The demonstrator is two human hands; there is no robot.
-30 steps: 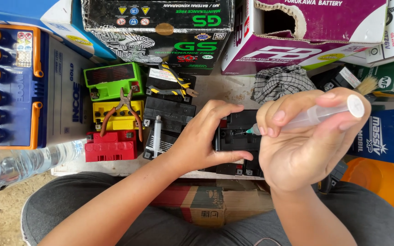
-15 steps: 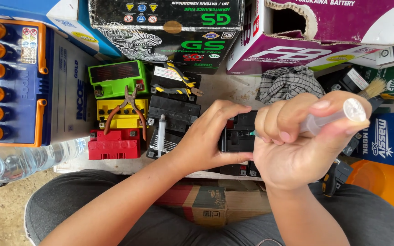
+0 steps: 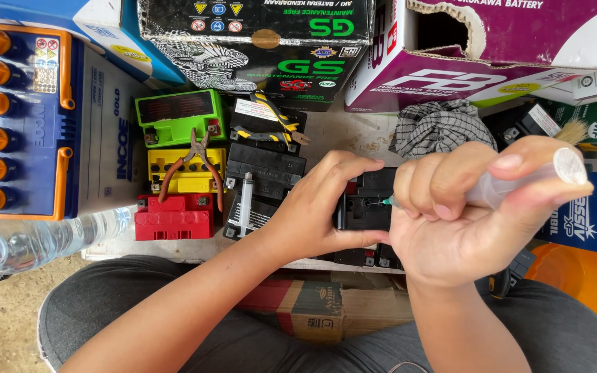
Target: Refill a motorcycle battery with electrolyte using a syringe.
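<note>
L hand (image 3: 319,211) clamps black battery (image 3: 364,204) on board, steadies it. R hand (image 3: 464,214) fisted round syringe (image 3: 519,181), thumb on plunger, tip aimed at battery top, prob. fill port. Pliers (image 3: 195,166) lie on yellow battery (image 3: 184,173) nearby; spare syringe (image 3: 245,204) beside.

A green battery (image 3: 177,116), a yellow battery (image 3: 184,171) and a red battery (image 3: 173,217) sit in a column. Orange-handled pliers (image 3: 195,164) lie across the yellow one. A spare syringe (image 3: 245,204) rests on a black battery (image 3: 265,168). A checked cloth (image 3: 439,128) lies near a purple box (image 3: 478,55). A water bottle (image 3: 36,242) lies at left.
</note>
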